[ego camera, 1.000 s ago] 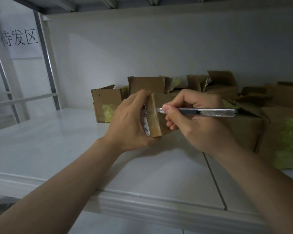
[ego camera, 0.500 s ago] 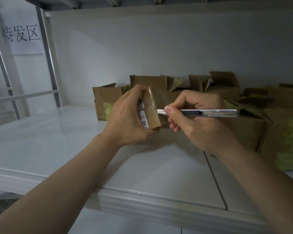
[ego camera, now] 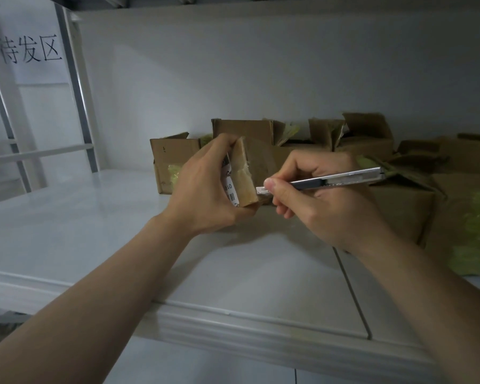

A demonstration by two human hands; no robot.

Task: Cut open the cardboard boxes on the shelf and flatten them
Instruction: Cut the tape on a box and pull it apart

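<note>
The left hand (ego camera: 205, 195) gripped a small box (ego camera: 245, 173) over the white shelf (ego camera: 67, 217). Its fingers curled over the top and its thumb sat under the bottom edge, so the box stood on end between the two hands. A white label (ego camera: 230, 191) with black print faced the left palm.

I saw the right hand (ego camera: 333, 206) pinching a silver knife (ego camera: 344, 179) like a pen. Thumb and forefinger were closed near its front end and the other fingers curled beneath. The short blade (ego camera: 261, 189) pointed left and met the box low on the side facing the right hand, just above the left thumb. I could not tell whether it had entered the cardboard. The knife's handle lay across the right hand, tilted slightly upward to the right.

Just behind the left hand stood an open box (ego camera: 175, 159) with yellow-green tape (ego camera: 173, 171) on its front. Beyond both hands, more boxes (ego camera: 366, 134) with raised flaps lined the grey wall (ego camera: 261, 65). A larger box (ego camera: 399, 212) sat behind the right wrist. Right of that hand, another carried a patch of yellow-green film (ego camera: 477, 231).

Far left of the left hand, a sign (ego camera: 29, 49) with three black characters hung behind a metal upright (ego camera: 78, 106). Both bare forearms reached in over the shelf's front lip.
</note>
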